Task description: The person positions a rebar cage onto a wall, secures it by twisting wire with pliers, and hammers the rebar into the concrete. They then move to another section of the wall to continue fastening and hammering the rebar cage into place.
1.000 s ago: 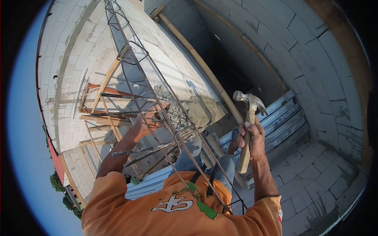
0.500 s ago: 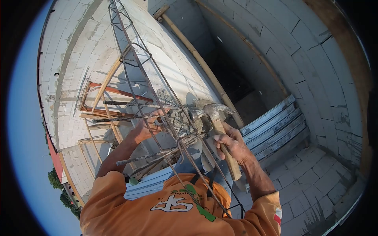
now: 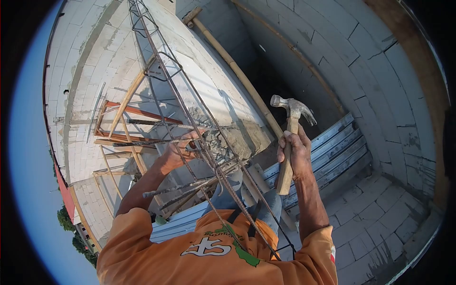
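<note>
My right hand (image 3: 298,153) is wrapped round the wooden handle of a claw hammer (image 3: 295,108). The hammer is raised to the right of the broken concrete, its steel head upward and clear of the concrete. Rough, chipped concrete (image 3: 219,146) sits inside a cage of steel reinforcing bars (image 3: 179,102). On the cage's left side, my left hand (image 3: 179,153) is closed beside the concrete, with its fingers curled. Bars cross in front of it, and what it grips cannot be made out. Short bar ends (image 3: 154,122) stick out to the left past this hand.
A bamboo pole (image 3: 237,71) runs along the wall top beside a deep, dark shaft. Ribbed metal sheets (image 3: 327,152) lie at right, near a block wall (image 3: 380,85). Wooden and red-brown frames (image 3: 126,135) stand below at left.
My right hand has lifted the hammer up and right, away from the concrete, where its head was half a second ago. My left hand has stayed in nearly the same place.
</note>
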The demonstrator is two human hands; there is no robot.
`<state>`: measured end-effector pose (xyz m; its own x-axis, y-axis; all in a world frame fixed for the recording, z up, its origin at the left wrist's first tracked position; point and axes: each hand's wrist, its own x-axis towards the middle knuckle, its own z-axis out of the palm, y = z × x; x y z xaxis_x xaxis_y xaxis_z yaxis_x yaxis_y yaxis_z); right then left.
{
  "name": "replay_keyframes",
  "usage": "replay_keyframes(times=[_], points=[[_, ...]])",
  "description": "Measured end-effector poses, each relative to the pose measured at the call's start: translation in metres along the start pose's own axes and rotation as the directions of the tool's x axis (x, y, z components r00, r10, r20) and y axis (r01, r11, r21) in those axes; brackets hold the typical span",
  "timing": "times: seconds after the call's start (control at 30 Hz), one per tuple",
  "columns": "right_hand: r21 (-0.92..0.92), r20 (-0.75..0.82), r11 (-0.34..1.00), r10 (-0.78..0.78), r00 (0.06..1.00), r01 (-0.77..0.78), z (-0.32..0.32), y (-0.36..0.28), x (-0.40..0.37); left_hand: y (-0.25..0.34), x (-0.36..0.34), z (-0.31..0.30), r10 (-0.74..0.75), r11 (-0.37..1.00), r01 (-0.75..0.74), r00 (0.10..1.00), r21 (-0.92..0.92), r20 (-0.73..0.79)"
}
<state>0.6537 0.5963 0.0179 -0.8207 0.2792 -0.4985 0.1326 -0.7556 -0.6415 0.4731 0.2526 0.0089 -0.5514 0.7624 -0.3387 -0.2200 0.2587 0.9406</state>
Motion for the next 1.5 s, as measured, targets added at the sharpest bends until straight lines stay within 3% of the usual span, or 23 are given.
replay_keyframes(times=[0.03, 0.07, 0.1, 0.2, 0.27, 0.33, 0.37, 0.4, 0.43, 0.5, 0.53, 0.6, 0.7, 0.8, 0.93, 1.0, 1.03, 1.1, 1.17, 1.23, 1.37, 1.43, 1.5], points=[[-0.038, 0.046, 0.999, 0.029, 0.999, -0.027, 0.007, 0.006, -0.001, 0.002, 0.003, 0.002, 0.009, 1.0, -0.009, 1.0, 0.003, 0.002], [-0.205, 0.251, 0.966, 0.205, 0.946, -0.155, 0.015, 0.013, -0.011, 0.004, 0.006, 0.005, 0.079, 0.996, -0.081, 0.996, 0.041, 0.05], [-0.218, 0.299, 0.967, 0.195, 0.934, -0.132, 0.018, 0.014, -0.018, 0.007, 0.009, 0.004, 0.141, 0.986, -0.149, 0.985, 0.078, 0.1], [-0.187, 0.286, 0.971, 0.197, 0.938, -0.147, 0.002, 0.005, -0.015, -0.007, 0.016, -0.003, 0.289, 0.94, -0.309, 0.946, 0.142, 0.147], [0.087, 0.136, 0.986, 0.127, 0.983, -0.139, -0.002, 0.001, -0.006, -0.004, 0.013, 0.0, 0.257, 0.95, -0.276, 0.956, 0.145, 0.141], [0.098, 0.013, 0.993, 0.066, 0.998, -0.067, -0.003, 0.001, 0.0, 0.003, 0.009, 0.004, 0.221, 0.96, -0.239, 0.967, 0.149, 0.125], [0.098, -0.052, 0.994, 0.054, 0.997, -0.049, -0.003, 0.003, 0.003, 0.005, 0.009, 0.005, 0.143, 0.98, -0.121, 0.98, -0.157, 0.137], [-0.046, 0.133, 0.991, 0.132, 0.982, -0.127, 0.004, 0.008, -0.002, 0.006, 0.012, 0.005, 0.078, 0.896, 0.007, 0.982, -0.443, 0.175], [-0.197, 0.295, 0.964, 0.233, 0.927, -0.179, 0.013, 0.017, -0.012, 0.007, 0.011, 0.004, 0.08, 0.897, 0.006, 0.981, -0.442, 0.177], [-0.141, 0.316, 0.962, 0.269, 0.91, -0.236, 0.017, 0.024, -0.018, 0.012, 0.003, -0.001, 0.026, 0.978, -0.044, 0.996, 0.202, 0.088], [-0.131, 0.277, 0.976, 0.204, 0.939, -0.174, 0.014, 0.017, -0.016, 0.012, 0.006, 0.001, 0.026, 0.979, -0.043, 0.996, 0.198, 0.087], [-0.11, 0.192, 0.99, 0.107, 0.976, -0.087, 0.003, -0.002, -0.011, 0.011, 0.016, 0.008, 0.285, 0.936, -0.317, 0.938, 0.154, 0.198], [-0.106, 0.067, 0.994, -0.016, 0.998, 0.023, 0.002, -0.01, -0.008, 0.012, 0.019, 0.011, 0.378, 0.887, -0.423, 0.896, 0.187, 0.234], [-0.263, 0.324, 0.946, 0.273, 0.906, -0.191, 0.017, 0.012, -0.027, 0.026, 0.021, 0.013, 0.395, 0.799, -0.48, 0.873, 0.362, 0.286], [-0.172, 0.199, 0.985, 0.066, 0.978, -0.031, 0.003, -0.007, -0.019, 0.016, 0.014, 0.006, 0.192, 0.924, -0.255, 0.954, 0.285, 0.232], [-0.098, 0.112, 0.995, -0.016, 0.994, 0.027, -0.003, -0.013, -0.015, 0.016, 0.021, 0.011, 0.417, 0.819, -0.486, 0.87, 0.307, 0.264], [-0.062, 0.077, 0.997, -0.044, 0.996, 0.049, -0.005, -0.011, -0.014, 0.016, 0.018, 0.01, 0.416, 0.82, -0.482, 0.872, 0.308, 0.257], [-0.061, 0.079, 0.998, 0.005, 0.997, 0.0, -0.004, 0.0, -0.027, 0.018, 0.016, 0.009, 0.225, 0.958, -0.253, 0.955, 0.137, 0.194], [-0.256, 0.295, 0.95, 0.252, 0.922, -0.178, 0.003, 0.011, -0.046, 0.024, 0.017, 0.013, 0.301, 0.91, -0.351, 0.926, 0.222, 0.228], [-0.287, 0.272, 0.939, 0.271, 0.923, -0.191, -0.005, 0.002, -0.045, 0.016, 0.011, 0.006, 0.181, 0.936, -0.222, 0.969, 0.273, 0.167], [-0.134, 0.105, 0.988, 0.088, 0.991, -0.074, -0.021, -0.006, -0.035, 0.017, 0.015, 0.01, 0.243, 0.934, -0.283, 0.951, 0.216, 0.193], [-0.072, 0.058, 0.997, 0.035, 0.998, -0.031, -0.015, 0.001, -0.035, 0.021, 0.022, 0.013, 0.42, 0.791, -0.486, 0.873, 0.372, 0.248], [-0.33, 0.288, 0.932, 0.253, 0.924, -0.152, -0.001, 0.012, -0.047, 0.016, 0.018, 0.007, 0.334, 0.861, -0.384, 0.921, 0.333, 0.199]])
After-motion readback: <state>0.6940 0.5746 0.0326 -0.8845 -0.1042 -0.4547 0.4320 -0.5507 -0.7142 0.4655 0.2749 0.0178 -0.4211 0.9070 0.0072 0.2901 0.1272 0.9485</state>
